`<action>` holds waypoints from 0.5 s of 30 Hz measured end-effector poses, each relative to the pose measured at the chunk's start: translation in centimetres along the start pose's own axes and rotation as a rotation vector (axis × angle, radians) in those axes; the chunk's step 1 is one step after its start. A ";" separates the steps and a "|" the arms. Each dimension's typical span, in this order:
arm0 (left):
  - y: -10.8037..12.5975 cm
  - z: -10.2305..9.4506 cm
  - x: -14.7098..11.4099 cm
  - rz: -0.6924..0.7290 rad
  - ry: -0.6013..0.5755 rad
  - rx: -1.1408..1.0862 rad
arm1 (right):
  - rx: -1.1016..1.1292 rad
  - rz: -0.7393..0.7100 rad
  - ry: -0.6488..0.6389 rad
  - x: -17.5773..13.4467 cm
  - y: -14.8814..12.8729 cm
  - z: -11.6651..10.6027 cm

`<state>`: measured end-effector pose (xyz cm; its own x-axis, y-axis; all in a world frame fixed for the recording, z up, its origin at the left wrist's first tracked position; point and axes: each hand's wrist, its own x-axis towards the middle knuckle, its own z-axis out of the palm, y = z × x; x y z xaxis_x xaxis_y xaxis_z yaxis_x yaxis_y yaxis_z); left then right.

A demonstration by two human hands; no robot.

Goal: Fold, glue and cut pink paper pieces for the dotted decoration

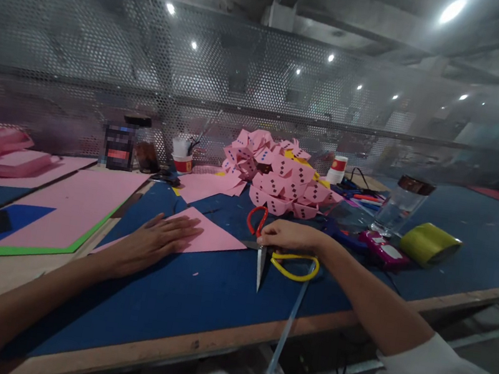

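Observation:
My left hand (153, 242) lies flat, fingers stretched out, on a folded pink sheet of paper (216, 235) whose point faces right. My right hand (294, 236) pinches a pair of scissors (260, 268) near the pivot. The scissors are spread wide, with one red and one yellow handle loop; one blade points toward me and the other reaches left to the paper's tip. Behind them is a heap of folded pink paper pieces (285, 183) with dark marks. More flat pink paper (211, 187) lies left of the heap.
Pink, green, blue and black sheets (71, 203) lie at left, near stacked pink pieces (17, 156). Paper cups (183, 157) stand at the back. To the right are a clear jar (402, 208), a magenta object (383, 249) and a yellow-green roll (430, 244). A perforated metal screen (228, 82) rises behind.

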<state>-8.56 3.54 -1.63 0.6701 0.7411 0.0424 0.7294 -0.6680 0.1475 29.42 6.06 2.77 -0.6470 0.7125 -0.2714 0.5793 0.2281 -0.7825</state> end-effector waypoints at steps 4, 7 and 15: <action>-0.1 0.0 -0.1 0.000 0.007 0.009 | -0.020 0.021 0.045 -0.2 0.0 0.0; -0.4 0.2 -0.1 0.035 0.030 0.015 | -0.097 -0.004 0.049 -0.2 0.0 0.0; -0.2 0.1 -0.1 0.019 0.034 0.000 | -0.179 -0.049 -0.007 0.0 0.3 -0.3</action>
<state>-8.72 3.58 -1.73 0.6787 0.7302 0.0787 0.7167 -0.6819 0.1461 29.76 6.33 2.70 -0.6798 0.6932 -0.2395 0.6256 0.3776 -0.6827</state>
